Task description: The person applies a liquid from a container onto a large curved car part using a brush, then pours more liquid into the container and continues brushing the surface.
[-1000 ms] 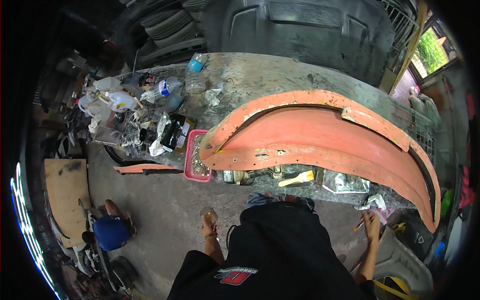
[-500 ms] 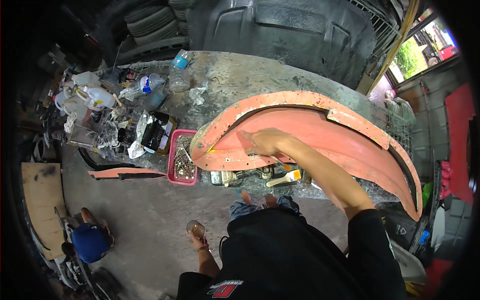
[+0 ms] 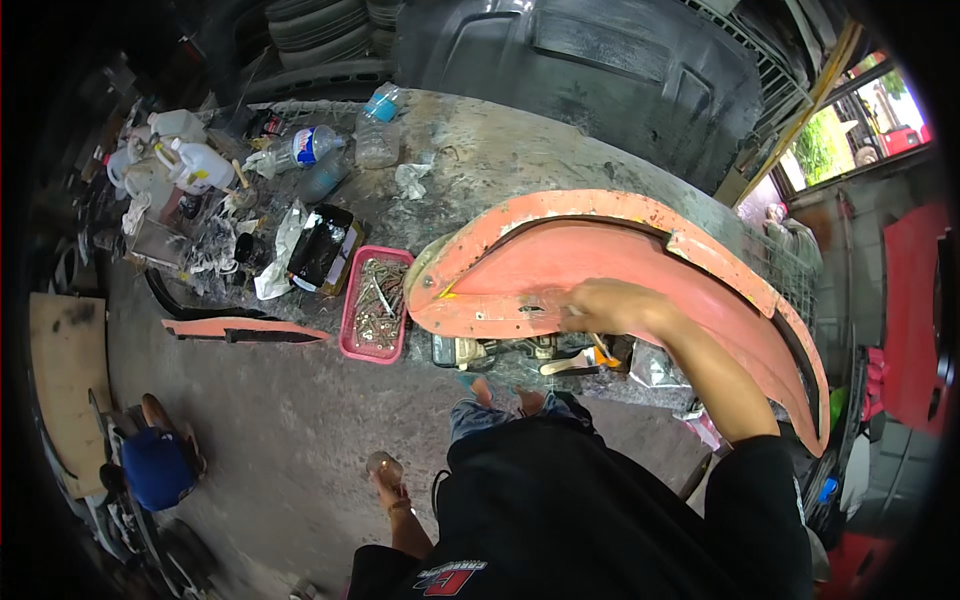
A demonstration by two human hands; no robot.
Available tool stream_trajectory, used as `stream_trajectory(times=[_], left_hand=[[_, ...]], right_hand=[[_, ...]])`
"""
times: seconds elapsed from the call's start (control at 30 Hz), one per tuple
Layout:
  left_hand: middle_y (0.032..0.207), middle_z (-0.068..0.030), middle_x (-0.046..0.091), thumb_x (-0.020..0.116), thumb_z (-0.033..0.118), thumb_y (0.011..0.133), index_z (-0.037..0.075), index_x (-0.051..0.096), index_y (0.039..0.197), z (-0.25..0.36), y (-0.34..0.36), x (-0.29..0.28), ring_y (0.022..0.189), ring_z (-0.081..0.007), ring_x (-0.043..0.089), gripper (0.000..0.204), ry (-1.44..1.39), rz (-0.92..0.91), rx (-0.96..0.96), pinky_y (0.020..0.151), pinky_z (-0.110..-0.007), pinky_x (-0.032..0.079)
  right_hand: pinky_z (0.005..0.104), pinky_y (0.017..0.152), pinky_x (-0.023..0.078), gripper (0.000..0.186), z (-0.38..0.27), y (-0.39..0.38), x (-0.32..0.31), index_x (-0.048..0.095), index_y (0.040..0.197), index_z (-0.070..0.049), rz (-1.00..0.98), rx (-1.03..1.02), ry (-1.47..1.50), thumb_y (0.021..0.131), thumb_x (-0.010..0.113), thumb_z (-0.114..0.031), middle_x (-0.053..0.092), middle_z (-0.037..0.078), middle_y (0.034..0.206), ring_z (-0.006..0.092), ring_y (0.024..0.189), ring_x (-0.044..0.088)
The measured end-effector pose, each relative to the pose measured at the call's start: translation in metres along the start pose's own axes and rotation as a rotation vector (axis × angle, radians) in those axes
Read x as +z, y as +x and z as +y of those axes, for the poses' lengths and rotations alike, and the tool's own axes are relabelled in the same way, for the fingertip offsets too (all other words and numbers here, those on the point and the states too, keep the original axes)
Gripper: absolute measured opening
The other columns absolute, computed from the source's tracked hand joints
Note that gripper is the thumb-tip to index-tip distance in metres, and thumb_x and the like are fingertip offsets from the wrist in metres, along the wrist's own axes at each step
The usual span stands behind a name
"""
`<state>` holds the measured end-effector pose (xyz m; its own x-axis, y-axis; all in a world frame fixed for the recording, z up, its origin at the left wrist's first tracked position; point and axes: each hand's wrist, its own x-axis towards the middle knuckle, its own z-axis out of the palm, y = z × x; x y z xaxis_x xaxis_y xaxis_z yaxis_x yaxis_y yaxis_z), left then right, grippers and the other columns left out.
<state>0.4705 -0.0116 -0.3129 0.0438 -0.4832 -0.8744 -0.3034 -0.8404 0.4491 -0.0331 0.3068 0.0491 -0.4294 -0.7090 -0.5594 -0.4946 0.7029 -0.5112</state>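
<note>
A long curved pink vehicle panel [image 3: 560,250] lies along the front of the workbench. My right hand [image 3: 612,305] is over its front flange, fingers curled round a thin stick-like tool [image 3: 600,345] that pokes out below the hand. The tool's far end overlaps a flat paintbrush, so its shape is hard to make out. Low beside my body, my left hand [image 3: 388,487] grips a small see-through cup [image 3: 381,463] with a brownish tint. The flat paintbrush [image 3: 568,364], pale-handled, lies at the bench's front edge just below the panel.
Left of the panel sits a pink basket [image 3: 345,330] of screws and bolts. Beyond it are a dark open can [image 3: 325,250], plastic bottles [image 3: 377,140] and white jugs [image 3: 200,165]. A clear plastic bag [image 3: 658,368] lies under the panel's front. A blue seat [image 3: 160,468] stands lower left.
My right hand has moved right and toward me along the panel, its fingers now at the front flange. The cup in my left hand shifts slightly left. The whole view has shifted a little.
</note>
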Motion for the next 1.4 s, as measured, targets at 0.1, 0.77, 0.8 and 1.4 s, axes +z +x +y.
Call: stream_trajectory(times=[0.1, 0.77, 0.8, 1.4], left_hand=[[0.085, -0.0017, 0.051, 0.066, 0.075, 0.06, 0.015, 0.053, 0.118, 0.01, 0.009, 0.008, 0.064, -0.0133, 0.044, 0.084, 0.002, 0.053, 0.027, 0.052, -0.027, 0.036], [0.078, -0.0025, 0.055, 0.071, 0.067, 0.063, 0.012, 0.055, 0.106, 0.02, -0.006, 0.025, 0.064, -0.0138, 0.052, 0.071, -0.064, 0.153, 0.05, 0.055, -0.025, 0.043], [0.077, -0.0026, 0.055, 0.07, 0.068, 0.064, 0.012, 0.055, 0.106, 0.02, -0.006, 0.025, 0.063, -0.0138, 0.052, 0.072, -0.06, 0.162, 0.037, 0.054, -0.025, 0.043], [0.065, -0.0035, 0.051, 0.074, 0.064, 0.062, 0.007, 0.051, 0.103, 0.017, -0.001, 0.032, 0.049, -0.0137, 0.049, 0.074, -0.103, 0.15, 0.055, 0.043, -0.026, 0.041]], right_hand=[[0.0325, 0.062, 0.043, 0.024, 0.005, -0.018, -0.003, 0.065, 0.089, -0.002, 0.093, 0.106, 0.315, 0.089, 0.057, -0.025, 0.065, 0.01, 0.07, 0.0166, 0.066, 0.057], [0.0267, 0.066, 0.048, 0.024, -0.017, 0.04, -0.002, 0.057, 0.105, 0.002, 0.314, 0.146, 0.83, 0.088, 0.054, -0.014, 0.067, 0.012, 0.083, 0.0115, 0.07, 0.062], [0.0275, 0.068, 0.048, 0.026, -0.014, 0.041, -0.001, 0.057, 0.108, 0.002, 0.281, 0.184, 0.81, 0.087, 0.053, -0.013, 0.068, 0.013, 0.087, 0.0126, 0.072, 0.063], [0.0399, 0.089, 0.043, 0.065, -0.052, 0.092, 0.034, 0.028, 0.137, 0.006, -0.056, 0.05, 0.125, 0.086, 0.051, -0.027, 0.058, 0.03, 0.108, 0.0363, 0.104, 0.057]])
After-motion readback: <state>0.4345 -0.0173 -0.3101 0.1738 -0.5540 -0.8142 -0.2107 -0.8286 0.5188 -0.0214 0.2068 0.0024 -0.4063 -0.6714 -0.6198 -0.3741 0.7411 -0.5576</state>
